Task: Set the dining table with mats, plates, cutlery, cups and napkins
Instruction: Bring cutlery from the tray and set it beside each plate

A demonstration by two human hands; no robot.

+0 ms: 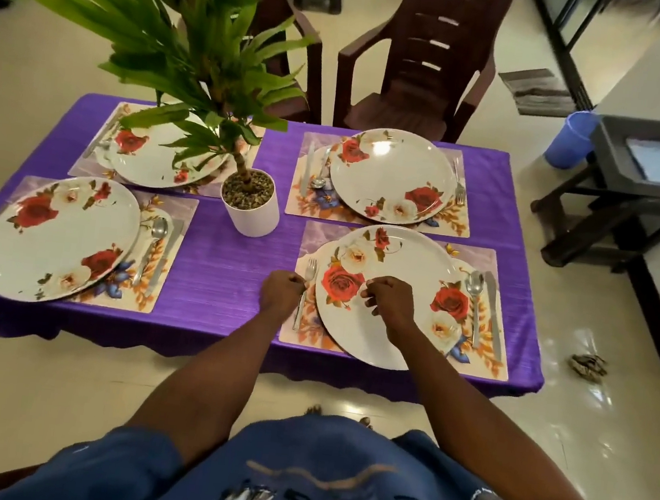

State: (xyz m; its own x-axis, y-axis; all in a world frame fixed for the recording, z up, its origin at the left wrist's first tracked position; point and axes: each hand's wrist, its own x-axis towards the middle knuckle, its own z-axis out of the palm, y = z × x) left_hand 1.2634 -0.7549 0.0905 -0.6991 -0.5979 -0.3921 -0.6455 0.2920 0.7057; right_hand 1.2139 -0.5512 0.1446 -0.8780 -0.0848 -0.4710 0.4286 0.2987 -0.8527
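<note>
Evidently I am tidying the near-right setting, the one at about five o'clock from the potted plant (249,199) on the purple-clothed counter (232,263). My left hand (280,291) is hovering with fingers curled at the fork (304,288), which is lying on the mat (479,258) just left of the plate (393,294); whether the fingertips are actually pinching the handle or only brushing it, I cannot tell. My right hand (390,302) is hanging over the plate's near-left part, fingers loosely curled and, as far as I can see, holding nothing. I am judging that the fork is being lined up parallel to the plate's edge, matching the spoon (473,303) and knife (491,313) lying straight at the plate's three o'clock.

So the fork is sitting right beside my left hand, at roughly its three o'clock, and at about nine o'clock from my right hand, the plate's rim lying between. Three other settings, at seven, ten and one o'clock from the plant, are already carrying plates and cutlery. I am seeing no cups or napkins on the counter, so those steps are probably waiting.
</note>
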